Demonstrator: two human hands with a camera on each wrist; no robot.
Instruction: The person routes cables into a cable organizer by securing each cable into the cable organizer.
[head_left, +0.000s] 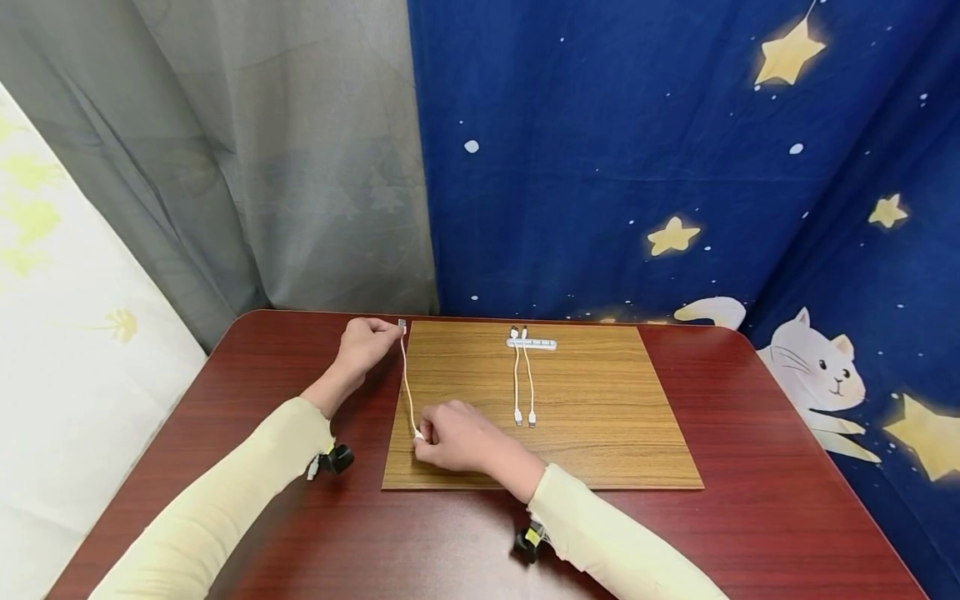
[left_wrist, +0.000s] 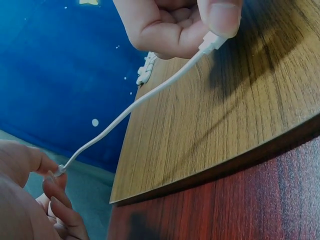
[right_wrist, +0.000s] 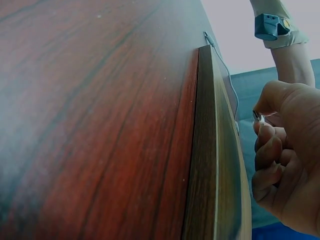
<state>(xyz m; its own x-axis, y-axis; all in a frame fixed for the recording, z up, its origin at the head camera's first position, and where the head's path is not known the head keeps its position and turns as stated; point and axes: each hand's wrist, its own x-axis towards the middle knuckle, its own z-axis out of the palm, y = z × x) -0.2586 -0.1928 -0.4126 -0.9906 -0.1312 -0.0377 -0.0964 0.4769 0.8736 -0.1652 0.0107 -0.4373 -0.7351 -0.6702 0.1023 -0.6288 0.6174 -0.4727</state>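
Left fingers: thumb and index of the left hand [head_left: 365, 346] pinched together on the far end of the cable, no gap beyond the plug's own thickness; the other fingers curl loosely beneath.
Right fingers: thumb and bent index of the right hand [head_left: 453, 435] pinched on the near end, its plug [left_wrist: 210, 43] gripped between them; the remaining fingers are curled in.
Cable [left_wrist: 135, 104]: white, strung between the two pinches with a slight bend, raised off the board.
Metal tip [head_left: 402, 323]: pokes out past the left fingertips, pointing away from the person.
Board [head_left: 600, 400]: wood-grained, below the right fingers, which are over its left part; the left fingers are just outside its far left corner.
Strip [head_left: 542, 343]: white, on the board, to the right of the left fingers and farther from the person than the right ones.
Pair of cables [head_left: 516, 379]: white, side by side, far ends at the strip's left part, near ends lying on the board to the right of the right fingers.
Loose plug [head_left: 312, 468]: white, nearer the person than the left fingers, beside the left sleeve [head_left: 247, 475].
Surface [head_left: 750, 417]: dark red, under the board and below the left fingers.
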